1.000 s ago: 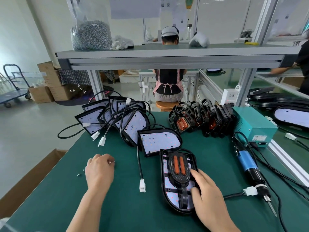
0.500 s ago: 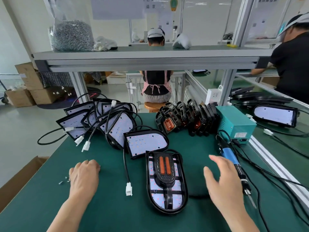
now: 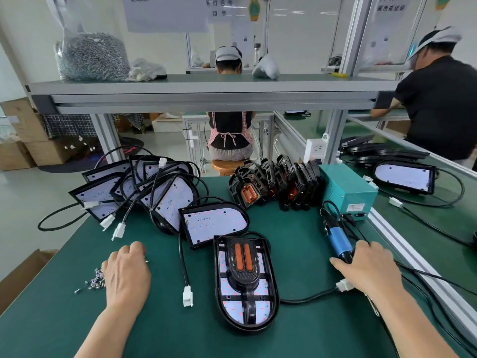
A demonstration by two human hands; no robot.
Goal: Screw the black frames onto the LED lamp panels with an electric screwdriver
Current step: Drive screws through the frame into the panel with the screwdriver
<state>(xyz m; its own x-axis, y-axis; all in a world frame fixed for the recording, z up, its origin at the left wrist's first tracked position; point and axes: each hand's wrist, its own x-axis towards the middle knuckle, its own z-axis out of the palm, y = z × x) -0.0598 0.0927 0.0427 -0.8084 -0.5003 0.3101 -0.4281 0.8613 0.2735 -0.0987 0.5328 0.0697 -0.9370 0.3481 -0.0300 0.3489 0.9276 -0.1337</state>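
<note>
An LED lamp panel with a black frame and two orange strips (image 3: 245, 281) lies on the green table in front of me. My right hand (image 3: 366, 267) lies over the blue electric screwdriver (image 3: 338, 240) to the panel's right, fingers curling around its lower body. My left hand (image 3: 127, 272) rests knuckles-up on the mat left of the panel, fingers curled down beside a small heap of loose screws (image 3: 95, 279); a screw shows at its fingertips. A bare panel (image 3: 214, 223) lies just behind the framed one.
Several bare panels with cables (image 3: 144, 192) pile up at the back left. A row of black frames (image 3: 276, 184) stands at the back centre beside a teal power box (image 3: 346, 192). White connectors and cords trail across the mat. Two people work at neighbouring benches.
My right hand left the framed panel, travelled right and came down on the screwdriver. My left hand stayed by the screws. The view shifted slightly.
</note>
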